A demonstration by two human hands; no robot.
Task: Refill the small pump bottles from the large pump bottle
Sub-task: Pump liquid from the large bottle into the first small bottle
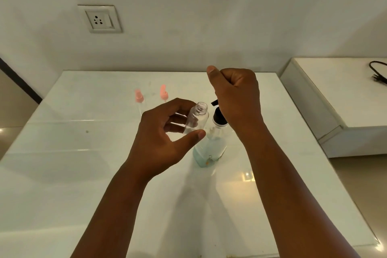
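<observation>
Left hand [159, 142] is pinching the small clear uncapped plastic bottle [196, 118] between thumb and fingers, tilted; right hand [236, 96] is hovering fist-curled above the large black-pumped clear bottle [211, 144], just beside those fingertips.

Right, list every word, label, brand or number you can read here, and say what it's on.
No text can be read.
Large pump bottle: a small coloured mark low on its front, too blurred to read.
Small clear bottle in the left hand: no label shows.
Wall socket: no markings legible.
Two pink pump tops: plain.
</observation>
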